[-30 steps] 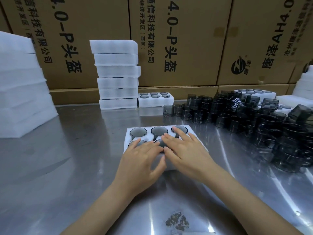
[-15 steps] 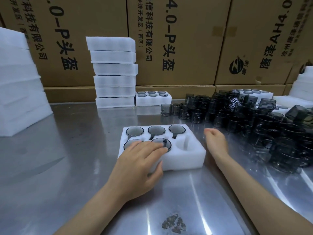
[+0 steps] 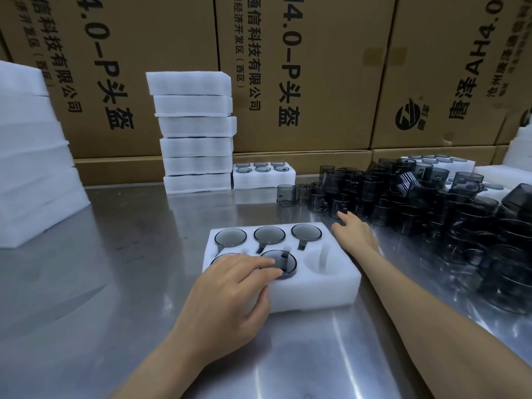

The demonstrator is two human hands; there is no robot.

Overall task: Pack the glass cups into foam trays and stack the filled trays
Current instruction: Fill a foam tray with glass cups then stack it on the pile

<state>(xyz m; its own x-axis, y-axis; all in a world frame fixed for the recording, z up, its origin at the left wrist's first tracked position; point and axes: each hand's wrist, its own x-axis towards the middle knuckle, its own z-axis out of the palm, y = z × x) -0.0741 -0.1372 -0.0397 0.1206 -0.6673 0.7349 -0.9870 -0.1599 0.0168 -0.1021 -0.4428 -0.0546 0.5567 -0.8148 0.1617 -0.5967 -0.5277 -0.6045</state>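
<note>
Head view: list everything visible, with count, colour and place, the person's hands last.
foam tray: one, white, table centre; five cups in, near-right pocket empty
loose cups: many, smoky grey, heaped right
tray stack: six, white, back centre
filled tray: one, white, beside that stack
foam pile: white, left edge
cartons: brown, along back
table: steel
left hand: on tray's near-left cups
right hand: open, reaching for loose cups

Steel table; printed cardboard cartons (stacked) behind
</note>
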